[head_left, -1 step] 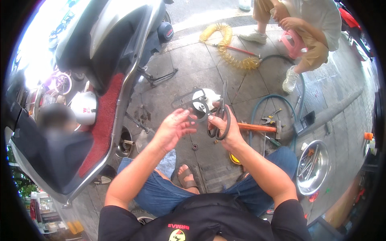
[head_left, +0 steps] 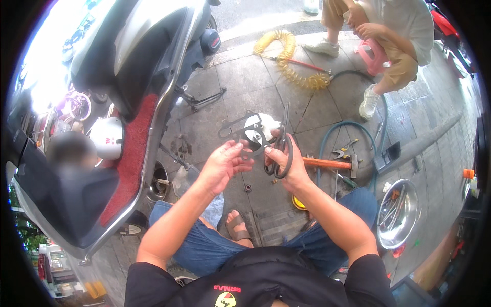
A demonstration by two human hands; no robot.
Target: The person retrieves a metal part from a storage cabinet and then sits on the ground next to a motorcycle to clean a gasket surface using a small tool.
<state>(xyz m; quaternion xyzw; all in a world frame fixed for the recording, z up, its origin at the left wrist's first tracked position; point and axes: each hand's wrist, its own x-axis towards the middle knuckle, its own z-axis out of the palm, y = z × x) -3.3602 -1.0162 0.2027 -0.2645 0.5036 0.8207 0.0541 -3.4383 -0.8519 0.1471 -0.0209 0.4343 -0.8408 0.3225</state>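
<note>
A thin dark gasket (head_left: 228, 132) with large cut-out openings is held in front of me, above the pavement. The thumb and fingertips of my left hand (head_left: 223, 166) are at its lower left edge, the other fingers loosely curled. Black-handled scissors (head_left: 287, 162) are in my right hand (head_left: 295, 169), blades pointing away from me. My right thumb also presses near the gasket's right edge. Behind the gasket, a round white metal part (head_left: 265, 124) with a dark opening sits on the ground, partly hidden. A small dark ring (head_left: 248, 188) lies below my left fingers.
A scooter (head_left: 153, 117) stands at the left. To the right lie a hammer (head_left: 327, 162), pliers (head_left: 346, 148), a hose (head_left: 321, 148) and a metal bowl (head_left: 384, 233) with tools. A yellow coiled hose (head_left: 290, 69) lies ahead. A person sits on a pink stool (head_left: 372, 56).
My left hand has shifted slightly, its fingers closer to the gasket's edge, and the gasket has tilted a little. My right hand and the scissors stay in place.
</note>
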